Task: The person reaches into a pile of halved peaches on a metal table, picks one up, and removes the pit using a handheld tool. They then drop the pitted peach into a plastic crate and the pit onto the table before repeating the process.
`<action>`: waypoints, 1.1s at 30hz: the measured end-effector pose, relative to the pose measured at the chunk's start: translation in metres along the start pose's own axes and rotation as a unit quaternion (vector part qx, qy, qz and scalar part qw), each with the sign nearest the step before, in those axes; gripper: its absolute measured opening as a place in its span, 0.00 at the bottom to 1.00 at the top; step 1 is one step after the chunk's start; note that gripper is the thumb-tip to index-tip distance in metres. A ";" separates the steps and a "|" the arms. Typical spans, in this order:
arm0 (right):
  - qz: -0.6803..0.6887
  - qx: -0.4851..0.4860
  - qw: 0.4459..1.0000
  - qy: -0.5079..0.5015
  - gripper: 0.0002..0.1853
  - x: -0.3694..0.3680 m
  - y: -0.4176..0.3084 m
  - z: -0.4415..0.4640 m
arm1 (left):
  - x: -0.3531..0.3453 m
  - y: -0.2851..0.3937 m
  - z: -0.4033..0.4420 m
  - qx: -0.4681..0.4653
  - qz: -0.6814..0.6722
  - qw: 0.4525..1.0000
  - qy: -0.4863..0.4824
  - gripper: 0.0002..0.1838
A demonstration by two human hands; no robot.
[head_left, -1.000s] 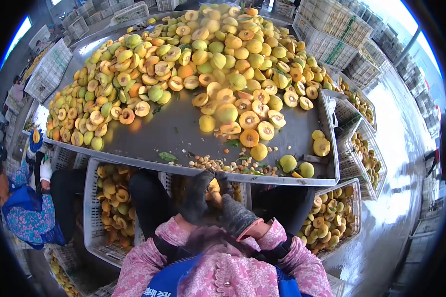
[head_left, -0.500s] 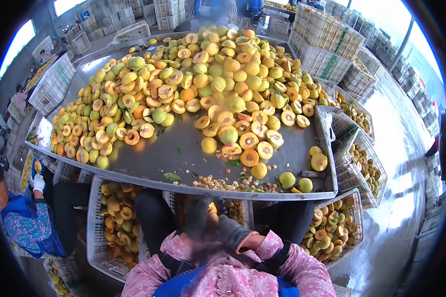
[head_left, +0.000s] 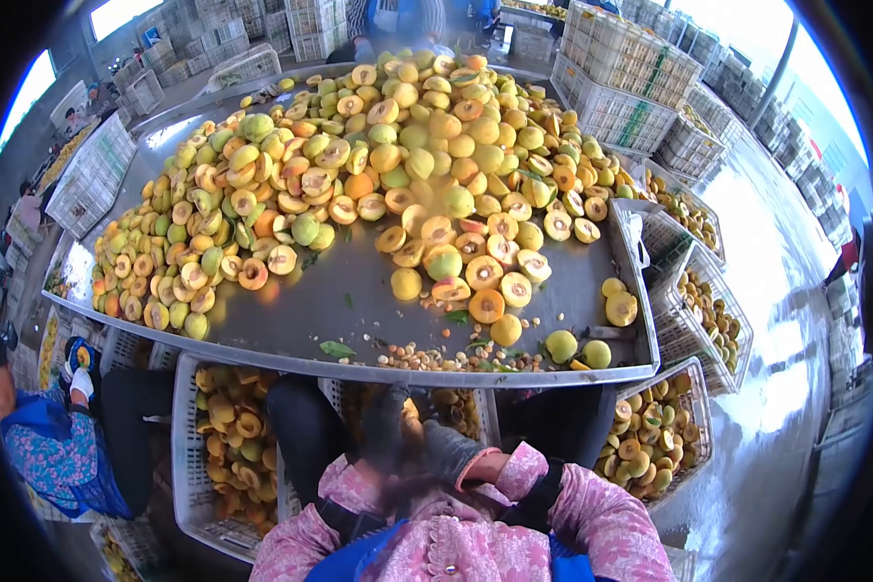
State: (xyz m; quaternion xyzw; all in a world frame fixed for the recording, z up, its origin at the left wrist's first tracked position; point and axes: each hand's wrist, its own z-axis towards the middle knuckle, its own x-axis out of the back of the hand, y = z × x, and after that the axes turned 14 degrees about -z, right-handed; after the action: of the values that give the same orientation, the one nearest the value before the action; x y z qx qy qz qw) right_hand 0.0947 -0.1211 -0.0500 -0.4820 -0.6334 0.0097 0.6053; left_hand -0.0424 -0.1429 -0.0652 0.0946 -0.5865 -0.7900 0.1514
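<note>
My left hand, in a dark glove, is closed around a yellow-orange fruit piece just below the table's front edge. From the right, my right hand, gloved in grey, closes on the same fruit. Blur and the gloves hide most of the fingers and part of the fruit. Behind my hands lies a crate of fruit, partly covered by them. On the metal table a large heap of halved and whole fruit spreads, with loose pits along the near edge.
Fruit-filled crates stand left and right of my legs, with more beside the table's right end. A co-worker sits at the left holding fruit. Another person is behind the table. Stacked crates stand at the back right.
The view has tilted up, showing more of the person behind the table. My hands stay together on the fruit, lower in the view than a second ago. The left co-worker's hands have shifted.
</note>
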 end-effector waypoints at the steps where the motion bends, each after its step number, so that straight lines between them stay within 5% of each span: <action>1: -0.007 -0.014 1.000 0.000 0.15 -0.002 0.000 0.000 | 0.001 -0.001 0.000 0.014 -0.002 1.000 -0.001 0.17; 4: -0.005 -0.110 0.994 -0.016 0.14 -0.014 0.000 0.007 | 0.011 -0.007 -0.006 0.113 0.022 0.993 -0.039 0.17; 6: -0.026 -0.129 0.991 -0.005 0.13 -0.031 0.007 0.017 | 0.009 -0.013 -0.007 0.085 0.007 0.996 -0.012 0.16; 10: -0.011 -0.012 0.998 -0.067 0.21 -0.022 0.006 0.027 | 0.017 -0.021 -0.007 0.042 0.067 0.996 -0.047 0.16; 19: 0.021 -0.113 0.993 -0.004 0.24 -0.053 0.023 0.035 | 0.022 -0.037 -0.008 -0.051 0.155 0.986 -0.035 0.13; 22: 0.000 -0.061 0.997 -0.043 0.21 -0.044 0.011 0.038 | 0.025 -0.047 -0.011 -0.017 0.139 0.989 -0.041 0.13; 26: -0.020 0.123 0.992 -0.031 0.08 -0.084 0.038 0.046 | 0.027 -0.053 -0.013 -0.022 0.177 0.983 -0.039 0.17; 28: 0.022 0.086 0.996 -0.017 0.09 -0.067 0.025 0.039 | 0.027 -0.058 -0.013 -0.078 0.170 0.982 -0.010 0.17; 31: 0.000 0.033 0.994 -0.103 0.07 -0.027 0.006 0.039 | 0.021 -0.055 -0.012 -0.006 0.106 0.993 0.043 0.20; 33: 0.099 0.093 0.981 -0.135 0.07 -0.047 0.035 0.042 | 0.022 -0.058 -0.009 -0.055 0.087 0.994 0.032 0.21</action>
State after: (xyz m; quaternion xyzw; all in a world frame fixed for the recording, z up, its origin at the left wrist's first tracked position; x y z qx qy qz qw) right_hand 0.0744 -0.1074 -0.1174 -0.4783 -0.6547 0.1936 0.5524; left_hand -0.0674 -0.1436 -0.1225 0.0606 -0.5429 -0.8016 0.2431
